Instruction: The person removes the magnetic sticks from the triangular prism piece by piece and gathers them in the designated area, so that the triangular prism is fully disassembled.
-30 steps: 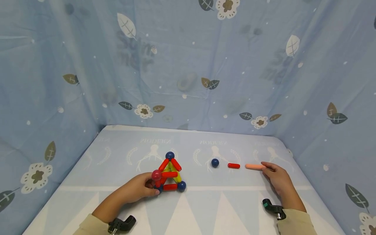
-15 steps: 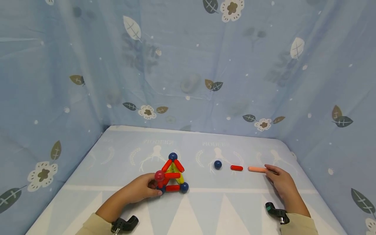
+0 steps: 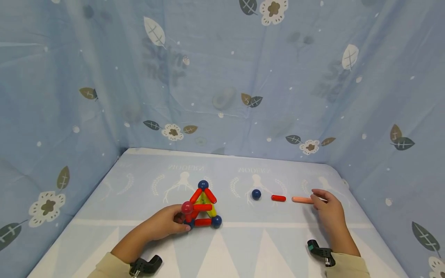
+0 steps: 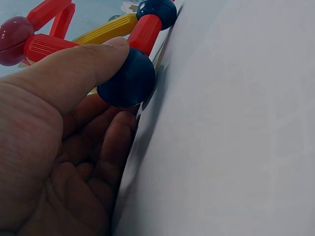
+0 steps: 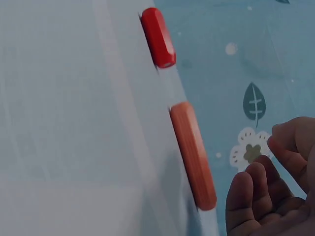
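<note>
My left hand (image 3: 167,222) pinches a dark blue ball (image 4: 129,78) at the lower left corner of a magnetic ball-and-rod frame (image 3: 203,207), thumb on top. Red and yellow rods join blue balls and one dark pink ball (image 3: 187,207) in this frame, which stands on the table. Some left fingers are hidden behind it. On the right, my right hand (image 3: 328,208) hovers beside the right end of an orange rod (image 5: 193,155). Its fingers are loosely bent, apart from the rod, and hold nothing.
A short red rod (image 3: 278,198) and a loose blue ball (image 3: 256,194) lie in a row left of the orange rod. Blue patterned curtains (image 3: 222,77) stand behind and beside the table (image 3: 240,251).
My right hand has risen slightly off the orange rod's right end, which stays on the table. The left hand keeps its hold on the frame. The head view has shifted a little.
</note>
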{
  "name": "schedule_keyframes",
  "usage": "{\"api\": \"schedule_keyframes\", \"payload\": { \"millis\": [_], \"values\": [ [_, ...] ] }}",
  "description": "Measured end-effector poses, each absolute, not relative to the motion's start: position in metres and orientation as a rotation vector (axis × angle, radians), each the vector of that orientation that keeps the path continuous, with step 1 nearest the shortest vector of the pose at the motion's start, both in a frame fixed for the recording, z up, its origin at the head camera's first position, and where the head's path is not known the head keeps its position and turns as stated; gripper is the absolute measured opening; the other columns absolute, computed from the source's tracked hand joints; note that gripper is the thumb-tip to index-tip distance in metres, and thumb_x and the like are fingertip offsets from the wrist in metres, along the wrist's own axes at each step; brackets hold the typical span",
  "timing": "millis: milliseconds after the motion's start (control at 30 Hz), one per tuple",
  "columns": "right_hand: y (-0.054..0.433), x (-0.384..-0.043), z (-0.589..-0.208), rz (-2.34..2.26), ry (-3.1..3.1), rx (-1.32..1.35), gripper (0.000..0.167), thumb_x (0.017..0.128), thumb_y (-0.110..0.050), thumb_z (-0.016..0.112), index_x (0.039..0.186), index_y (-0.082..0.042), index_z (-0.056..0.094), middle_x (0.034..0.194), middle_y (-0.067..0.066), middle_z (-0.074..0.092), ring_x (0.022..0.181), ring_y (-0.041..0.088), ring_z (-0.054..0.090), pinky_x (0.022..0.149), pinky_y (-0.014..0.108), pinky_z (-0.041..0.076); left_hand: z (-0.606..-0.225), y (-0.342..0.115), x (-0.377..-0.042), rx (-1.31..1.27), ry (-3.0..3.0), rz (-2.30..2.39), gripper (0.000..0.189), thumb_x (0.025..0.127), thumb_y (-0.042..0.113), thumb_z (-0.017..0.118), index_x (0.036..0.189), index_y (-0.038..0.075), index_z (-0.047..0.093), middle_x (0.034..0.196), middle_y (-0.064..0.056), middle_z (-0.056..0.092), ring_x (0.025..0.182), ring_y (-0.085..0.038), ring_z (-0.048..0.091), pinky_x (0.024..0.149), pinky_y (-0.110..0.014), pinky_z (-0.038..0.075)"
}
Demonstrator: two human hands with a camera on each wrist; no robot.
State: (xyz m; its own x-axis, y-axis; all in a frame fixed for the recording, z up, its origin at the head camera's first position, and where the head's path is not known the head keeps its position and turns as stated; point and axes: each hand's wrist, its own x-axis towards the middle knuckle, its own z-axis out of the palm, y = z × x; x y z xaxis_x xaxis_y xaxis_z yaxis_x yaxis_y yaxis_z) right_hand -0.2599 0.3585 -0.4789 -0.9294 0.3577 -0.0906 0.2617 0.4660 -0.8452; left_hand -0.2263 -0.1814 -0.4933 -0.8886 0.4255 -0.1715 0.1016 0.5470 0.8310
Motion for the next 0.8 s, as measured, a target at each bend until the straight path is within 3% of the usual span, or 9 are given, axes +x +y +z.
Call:
{"api": "schedule_keyframes", "payload": {
  "millis": [200,400,500,667,800],
  "values": [
    [0.322,-0.259,-0.469,1.569,-2.611,-0.375,0.044,0.108,-0.034,0.058,0.144,-0.008,0.058,0.142,0.015,0.059,0.119,0.030,0.063,0.088,0.023,0.055,-0.491,-0.184,-0.224,0.400,2.465,1.229,0.061,0.085,0.032,0.088,0.137,0.012,0.063,0.096,-0.001,0.065,0.089,-0.022,0.058,0.072,-0.036,0.046],
    [0.284,-0.254,-0.466,1.700,-2.591,-0.192,0.035,0.105,-0.025,0.065,0.131,-0.001,0.065,0.126,0.020,0.066,0.101,0.028,0.065,0.083,0.021,0.056,-0.493,-0.183,-0.223,0.430,2.442,1.259,0.060,0.085,0.029,0.088,0.137,0.012,0.063,0.096,-0.001,0.065,0.089,-0.021,0.058,0.073,-0.034,0.048],
    [0.265,-0.249,-0.467,1.749,-2.598,-0.108,0.030,0.103,-0.022,0.069,0.125,-0.001,0.068,0.119,0.021,0.068,0.095,0.025,0.065,0.081,0.026,0.057,-0.493,-0.182,-0.223,0.436,2.425,1.273,0.062,0.086,0.030,0.088,0.140,0.013,0.063,0.098,0.000,0.067,0.090,-0.021,0.059,0.075,-0.034,0.048],
    [0.233,-0.242,-0.469,1.828,-2.609,0.058,0.027,0.099,-0.020,0.073,0.119,-0.002,0.070,0.108,0.021,0.067,0.088,0.021,0.063,0.077,0.033,0.056,-0.493,-0.181,-0.225,0.439,2.434,1.267,0.063,0.085,0.030,0.088,0.139,0.011,0.063,0.100,0.000,0.067,0.090,-0.021,0.059,0.076,-0.034,0.049],
    [0.211,-0.238,-0.471,1.956,-2.610,0.192,0.029,0.098,-0.017,0.074,0.120,0.001,0.068,0.109,0.022,0.066,0.088,0.021,0.064,0.077,0.029,0.056,-0.493,-0.182,-0.226,0.458,2.434,1.276,0.057,0.085,0.028,0.088,0.135,0.012,0.065,0.102,0.001,0.068,0.092,-0.020,0.060,0.079,-0.034,0.050]
  ]
}}
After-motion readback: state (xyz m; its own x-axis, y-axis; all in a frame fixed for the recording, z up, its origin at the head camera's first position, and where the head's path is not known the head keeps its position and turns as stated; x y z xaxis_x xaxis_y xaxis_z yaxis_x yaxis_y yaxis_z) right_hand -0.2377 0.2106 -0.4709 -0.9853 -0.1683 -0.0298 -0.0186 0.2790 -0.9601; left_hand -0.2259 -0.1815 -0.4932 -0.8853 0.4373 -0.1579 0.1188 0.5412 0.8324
